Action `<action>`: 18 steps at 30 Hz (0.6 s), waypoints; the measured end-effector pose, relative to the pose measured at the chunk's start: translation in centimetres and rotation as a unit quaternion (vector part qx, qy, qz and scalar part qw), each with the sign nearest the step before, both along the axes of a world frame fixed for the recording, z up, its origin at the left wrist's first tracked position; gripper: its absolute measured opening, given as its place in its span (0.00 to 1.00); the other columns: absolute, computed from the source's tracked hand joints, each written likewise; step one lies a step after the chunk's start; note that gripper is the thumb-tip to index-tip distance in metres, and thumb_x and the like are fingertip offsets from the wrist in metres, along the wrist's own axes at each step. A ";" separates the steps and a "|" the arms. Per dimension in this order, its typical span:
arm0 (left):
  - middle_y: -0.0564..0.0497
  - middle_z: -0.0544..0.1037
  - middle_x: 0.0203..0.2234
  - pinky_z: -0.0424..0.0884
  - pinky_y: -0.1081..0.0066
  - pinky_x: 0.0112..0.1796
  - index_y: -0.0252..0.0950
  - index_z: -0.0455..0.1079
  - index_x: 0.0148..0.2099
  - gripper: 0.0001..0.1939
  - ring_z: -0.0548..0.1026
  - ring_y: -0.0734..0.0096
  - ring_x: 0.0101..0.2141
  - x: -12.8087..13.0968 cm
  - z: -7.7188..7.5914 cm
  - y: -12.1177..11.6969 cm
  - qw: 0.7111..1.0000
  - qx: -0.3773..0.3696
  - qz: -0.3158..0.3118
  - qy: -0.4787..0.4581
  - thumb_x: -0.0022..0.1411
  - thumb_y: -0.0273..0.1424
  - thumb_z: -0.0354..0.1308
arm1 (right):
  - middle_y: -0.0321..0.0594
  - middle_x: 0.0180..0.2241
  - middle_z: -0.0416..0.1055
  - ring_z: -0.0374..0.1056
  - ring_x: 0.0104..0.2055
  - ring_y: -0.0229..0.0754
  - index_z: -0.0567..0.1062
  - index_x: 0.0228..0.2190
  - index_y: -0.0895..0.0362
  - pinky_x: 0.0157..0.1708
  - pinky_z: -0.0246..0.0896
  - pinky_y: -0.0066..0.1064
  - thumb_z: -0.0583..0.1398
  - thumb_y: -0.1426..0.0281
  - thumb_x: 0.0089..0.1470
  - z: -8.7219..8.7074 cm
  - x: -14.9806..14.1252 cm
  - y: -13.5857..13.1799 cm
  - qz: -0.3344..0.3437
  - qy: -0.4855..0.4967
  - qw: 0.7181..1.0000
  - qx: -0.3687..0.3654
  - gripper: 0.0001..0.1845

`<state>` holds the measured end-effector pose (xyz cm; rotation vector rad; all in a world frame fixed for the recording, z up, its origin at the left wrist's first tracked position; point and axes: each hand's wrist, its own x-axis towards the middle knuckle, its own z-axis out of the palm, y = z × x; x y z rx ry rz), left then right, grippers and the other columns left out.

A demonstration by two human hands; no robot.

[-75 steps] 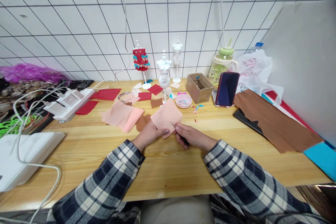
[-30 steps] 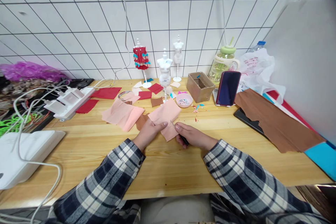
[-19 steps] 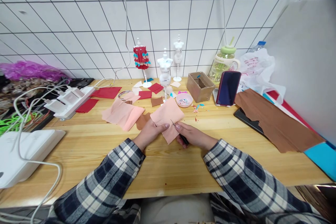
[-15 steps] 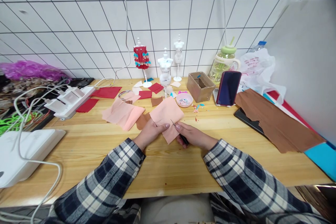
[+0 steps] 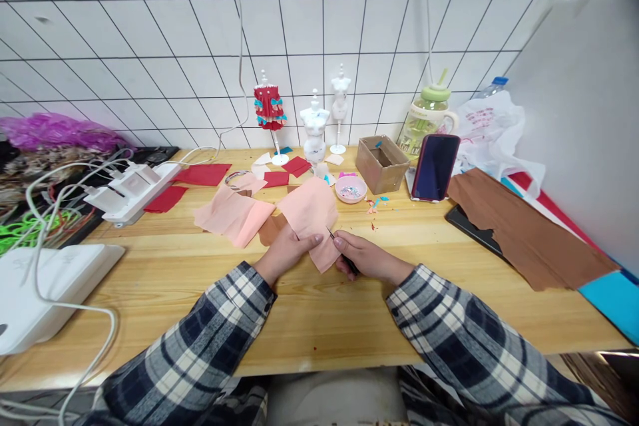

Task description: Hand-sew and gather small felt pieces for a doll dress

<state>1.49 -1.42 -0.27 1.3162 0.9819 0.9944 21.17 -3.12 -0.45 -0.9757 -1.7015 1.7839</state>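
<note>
White tiles (image 5: 348, 26) rise behind a wooden tabletop (image 5: 319, 329) carrying a pink bowl (image 5: 350, 199). Nearer the person than the bowl, the left hand (image 5: 285, 251) pinches a peach fabric sheet (image 5: 310, 205) and the right hand (image 5: 368, 255) grips dark-handled scissors (image 5: 351, 266) at the sheet's edge. Left of the bowl stands a white dress form (image 5: 315, 132); right of it, a cardboard box (image 5: 387, 178).

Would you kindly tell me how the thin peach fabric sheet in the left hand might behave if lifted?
The thin peach fabric sheet is probably floppy, as its far edge bends in a loose curve. It seems light for its size, since the left hand holds it with just the thumb showing on top.
</note>
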 end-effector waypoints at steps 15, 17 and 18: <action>0.39 0.74 0.53 0.63 0.51 0.56 0.33 0.65 0.60 0.37 0.71 0.48 0.54 0.0 0.2 -0.1 0.999 -0.004 -0.012 -0.053 0.50 0.40 0.69 | 0.30 0.18 0.65 0.61 0.17 0.34 0.62 0.32 0.55 0.16 0.57 0.25 0.52 0.40 0.53 0.0 0.0 -0.1 -0.004 0.046 0.998 -0.052 0.29; 0.39 0.75 0.52 0.65 0.51 0.54 0.33 0.65 0.60 0.37 0.73 0.48 0.52 0.0 0.1 -0.1 0.998 -0.008 -0.022 -0.052 0.50 0.40 0.69 | 0.30 0.18 0.65 0.62 0.17 0.34 0.62 0.32 0.55 0.16 0.57 0.25 0.51 0.40 0.54 0.0 0.0 -0.1 -0.002 0.050 0.998 -0.041 0.29; 0.39 0.76 0.51 0.66 0.51 0.54 0.33 0.65 0.60 0.37 0.73 0.48 0.51 0.0 0.1 -0.1 0.999 -0.006 -0.026 -0.047 0.50 0.40 0.69 | 0.31 0.18 0.66 0.61 0.17 0.34 0.62 0.31 0.55 0.16 0.57 0.26 0.51 0.41 0.54 0.0 0.0 -0.1 -0.001 0.052 0.998 -0.034 0.29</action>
